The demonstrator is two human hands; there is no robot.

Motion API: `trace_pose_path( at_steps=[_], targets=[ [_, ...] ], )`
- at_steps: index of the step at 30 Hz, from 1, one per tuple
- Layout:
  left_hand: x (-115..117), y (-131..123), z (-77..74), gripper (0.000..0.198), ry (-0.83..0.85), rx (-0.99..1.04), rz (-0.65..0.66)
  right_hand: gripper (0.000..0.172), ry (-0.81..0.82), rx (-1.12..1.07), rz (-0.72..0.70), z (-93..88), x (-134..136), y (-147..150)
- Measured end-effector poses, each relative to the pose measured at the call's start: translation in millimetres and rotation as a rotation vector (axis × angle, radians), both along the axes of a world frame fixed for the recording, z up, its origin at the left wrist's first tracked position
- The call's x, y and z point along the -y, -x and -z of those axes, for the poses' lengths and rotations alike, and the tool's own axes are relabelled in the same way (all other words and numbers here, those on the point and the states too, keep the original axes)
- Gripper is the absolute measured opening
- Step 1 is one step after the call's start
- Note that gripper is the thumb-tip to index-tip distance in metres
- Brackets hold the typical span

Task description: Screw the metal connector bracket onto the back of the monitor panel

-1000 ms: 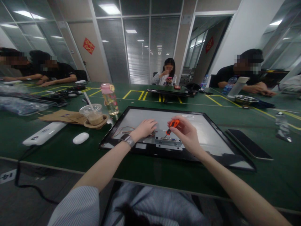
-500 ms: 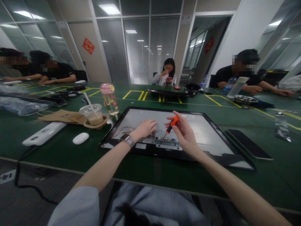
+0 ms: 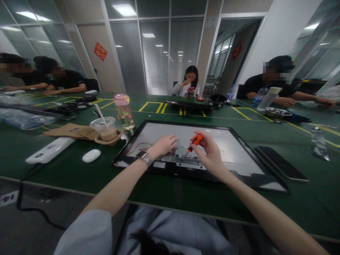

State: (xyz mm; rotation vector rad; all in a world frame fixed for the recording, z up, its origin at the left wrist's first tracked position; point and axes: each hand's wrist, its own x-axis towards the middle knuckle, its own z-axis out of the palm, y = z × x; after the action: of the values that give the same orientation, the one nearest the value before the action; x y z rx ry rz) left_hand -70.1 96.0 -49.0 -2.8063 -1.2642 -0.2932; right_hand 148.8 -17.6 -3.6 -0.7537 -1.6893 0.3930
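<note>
The right hand (image 3: 211,153), just right of the middle of the frame, has its fingers and thumb curled lightly round the orange-and-black screwdriver (image 3: 197,139). In the head view, the driver leans, handle to the upper right and shaft running down left to the left part of the metal bracket (image 3: 191,164), near the centre of the frame; the exact seat of the tip is too small to make out. The left hand (image 3: 165,144) lies palm down, fingers loosely extended, just left of the bracket; whether it grips anything underneath cannot be told. Both work over the framed panel (image 3: 228,148), flat on the table (image 3: 87,177).

To turn well, the person would do best to line the shaft up with the screw, if one sits there, and press gently while twisting, since a tilted tip could slip onto the connectors. The left hand seems well placed to steady the parts, provided it bears lightly near the cables (image 3: 138,146).
</note>
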Motion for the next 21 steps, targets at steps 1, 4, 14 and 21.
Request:
trace_pose_path(
  at_steps=[1,4,14,21],
  targets=[
    [0.2,0.0,-0.5,0.044,0.003,-0.001,-0.001,0.040,0.004,-0.005,-0.012,0.3,0.4,0.3],
    [2.1,-0.5,-3.1,0.043,0.012,-0.016,-0.008,0.041,0.022,-0.013,-0.052,1.0,1.8,0.6],
    [6.4,-2.7,-9.0,0.044,0.040,-0.007,-0.025,0.037,-0.032,0.007,0.005,-3.1,3.3,-0.4],
    [2.9,-1.2,-3.8,0.043,0.016,-0.004,-0.020,0.032,-0.051,0.013,0.082,-4.8,3.3,-0.9]
  ],
)
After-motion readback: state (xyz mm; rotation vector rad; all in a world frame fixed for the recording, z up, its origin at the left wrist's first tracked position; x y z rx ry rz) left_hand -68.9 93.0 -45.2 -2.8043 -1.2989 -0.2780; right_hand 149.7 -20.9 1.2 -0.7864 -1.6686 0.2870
